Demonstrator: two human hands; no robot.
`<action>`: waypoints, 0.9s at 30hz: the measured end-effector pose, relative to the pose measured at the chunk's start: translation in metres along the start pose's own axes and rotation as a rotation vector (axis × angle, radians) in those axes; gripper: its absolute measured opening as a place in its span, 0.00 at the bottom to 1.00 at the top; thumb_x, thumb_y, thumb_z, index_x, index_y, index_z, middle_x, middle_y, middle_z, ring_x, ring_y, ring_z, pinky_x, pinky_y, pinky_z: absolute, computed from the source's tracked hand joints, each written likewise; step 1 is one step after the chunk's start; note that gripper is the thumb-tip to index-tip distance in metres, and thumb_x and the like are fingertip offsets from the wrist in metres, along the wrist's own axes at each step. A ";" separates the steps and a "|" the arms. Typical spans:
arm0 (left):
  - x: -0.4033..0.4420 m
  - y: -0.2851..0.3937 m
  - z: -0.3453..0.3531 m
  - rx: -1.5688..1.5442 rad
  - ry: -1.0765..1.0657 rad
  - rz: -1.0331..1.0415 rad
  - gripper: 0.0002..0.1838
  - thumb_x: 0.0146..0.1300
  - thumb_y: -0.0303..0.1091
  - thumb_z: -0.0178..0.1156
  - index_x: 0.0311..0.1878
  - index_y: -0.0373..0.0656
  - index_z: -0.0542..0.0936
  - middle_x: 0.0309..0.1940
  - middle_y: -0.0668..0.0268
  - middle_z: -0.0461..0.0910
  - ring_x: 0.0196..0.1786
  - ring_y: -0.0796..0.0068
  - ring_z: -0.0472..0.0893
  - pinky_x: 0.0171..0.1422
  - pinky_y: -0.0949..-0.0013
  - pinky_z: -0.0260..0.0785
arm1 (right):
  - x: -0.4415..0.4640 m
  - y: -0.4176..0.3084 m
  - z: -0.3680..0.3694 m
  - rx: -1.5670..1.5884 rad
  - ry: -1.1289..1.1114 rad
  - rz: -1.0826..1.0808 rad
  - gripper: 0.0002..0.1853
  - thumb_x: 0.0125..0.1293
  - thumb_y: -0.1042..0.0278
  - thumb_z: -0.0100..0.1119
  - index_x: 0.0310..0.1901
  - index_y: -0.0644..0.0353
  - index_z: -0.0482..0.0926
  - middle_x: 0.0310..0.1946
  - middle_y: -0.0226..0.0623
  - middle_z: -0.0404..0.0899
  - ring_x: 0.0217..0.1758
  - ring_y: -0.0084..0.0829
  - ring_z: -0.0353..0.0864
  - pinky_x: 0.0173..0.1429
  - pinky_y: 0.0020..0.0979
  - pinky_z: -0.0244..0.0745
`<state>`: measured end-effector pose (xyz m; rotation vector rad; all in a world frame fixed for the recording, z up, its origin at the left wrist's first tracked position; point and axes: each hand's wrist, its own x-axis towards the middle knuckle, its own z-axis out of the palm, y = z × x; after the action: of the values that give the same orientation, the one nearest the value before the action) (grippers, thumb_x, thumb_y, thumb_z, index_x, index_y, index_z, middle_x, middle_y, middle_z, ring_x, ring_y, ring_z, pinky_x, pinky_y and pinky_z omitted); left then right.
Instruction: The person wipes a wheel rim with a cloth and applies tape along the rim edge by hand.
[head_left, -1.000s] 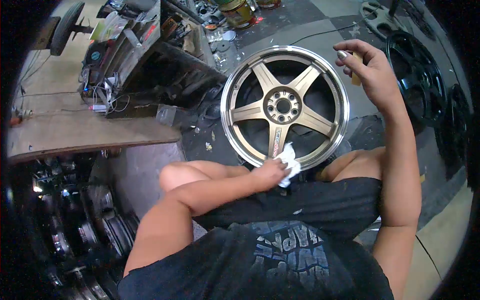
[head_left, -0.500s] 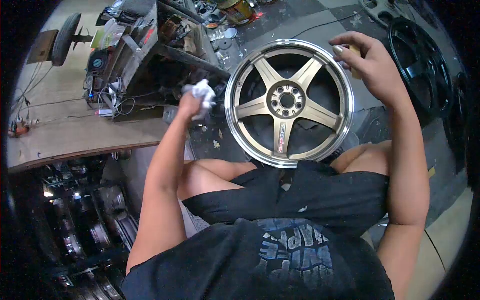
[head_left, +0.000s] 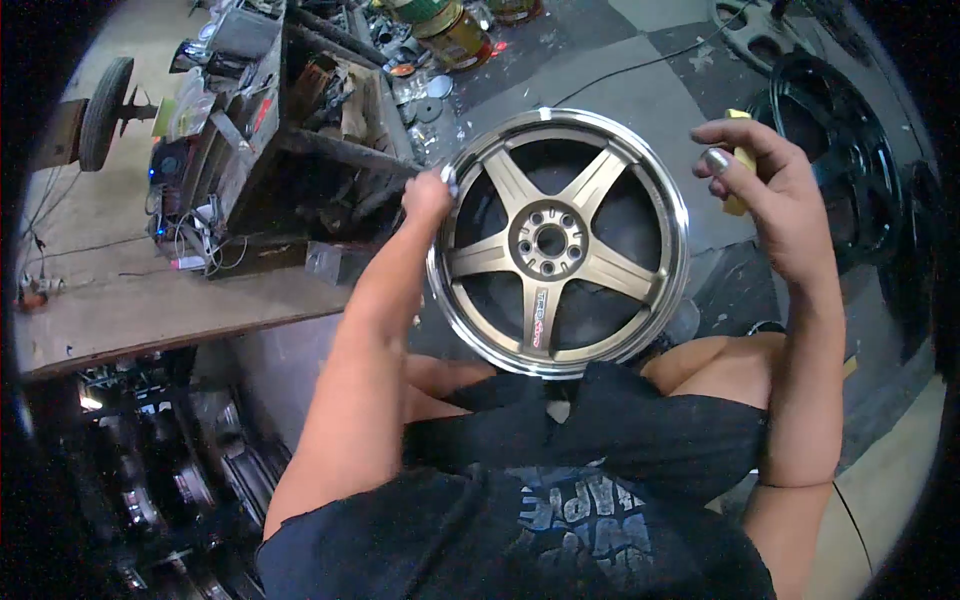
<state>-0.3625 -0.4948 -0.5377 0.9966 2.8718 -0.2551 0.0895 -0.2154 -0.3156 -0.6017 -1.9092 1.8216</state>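
A gold five-spoke car wheel rim [head_left: 515, 189] with a polished silver lip lies in front of my knees, its face turned up. My left hand [head_left: 428, 196] is at the upper left of the lip, fingers closed on a white cloth [head_left: 449, 180]. Most of the cloth is hidden behind the hand. Off the right side of the rim, my right hand [head_left: 778, 190] is raised, apart from it. Its curled fingers hold a small yellow block [head_left: 736, 204] that looks like a sponge. Dark smudges mark the right thumb.
Left of the rim stands a dirty metal-framed stand [head_left: 270, 130] loaded with tools and scraps. Paint cans [head_left: 455, 38] sit at the back. Black wheel rims [head_left: 840, 165] lean at the right. A wooden board [head_left: 120, 300] and dark shelving [head_left: 170, 470] are on the left.
My left hand has moved right with the cloth, from beside the rim to its lip. My right hand still holds the yellow block. The view has shifted a little.
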 end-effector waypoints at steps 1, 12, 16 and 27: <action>0.014 0.035 -0.012 0.025 0.056 -0.007 0.17 0.67 0.40 0.66 0.56 0.47 0.87 0.56 0.52 0.88 0.63 0.42 0.83 0.65 0.44 0.78 | 0.000 -0.002 0.001 -0.017 0.005 0.020 0.15 0.74 0.65 0.67 0.57 0.65 0.87 0.45 0.32 0.88 0.46 0.20 0.85 0.52 0.25 0.80; -0.089 0.358 -0.025 -0.184 -0.153 0.859 0.18 0.69 0.39 0.64 0.56 0.39 0.87 0.52 0.51 0.86 0.56 0.52 0.87 0.57 0.48 0.83 | 0.013 0.001 -0.002 -0.095 0.151 -0.042 0.18 0.73 0.61 0.68 0.57 0.65 0.87 0.40 0.34 0.89 0.42 0.21 0.85 0.47 0.26 0.79; -0.211 0.313 -0.013 -0.255 0.026 1.377 0.11 0.68 0.37 0.63 0.46 0.47 0.90 0.53 0.59 0.85 0.53 0.51 0.88 0.51 0.47 0.84 | 0.006 0.001 0.004 -0.143 0.115 0.050 0.18 0.75 0.63 0.67 0.58 0.65 0.86 0.47 0.36 0.88 0.48 0.24 0.87 0.51 0.27 0.81; -0.291 0.016 -0.158 -0.173 -0.252 1.055 0.15 0.63 0.31 0.65 0.52 0.52 0.91 0.44 0.58 0.88 0.52 0.49 0.87 0.58 0.48 0.80 | -0.030 0.004 0.019 -0.437 0.118 -0.080 0.24 0.73 0.62 0.69 0.67 0.61 0.82 0.47 0.36 0.85 0.47 0.26 0.82 0.54 0.27 0.77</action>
<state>-0.1298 -0.6287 -0.3434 2.0363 1.7697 -0.0285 0.1030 -0.2480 -0.3208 -0.7404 -2.2264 1.2918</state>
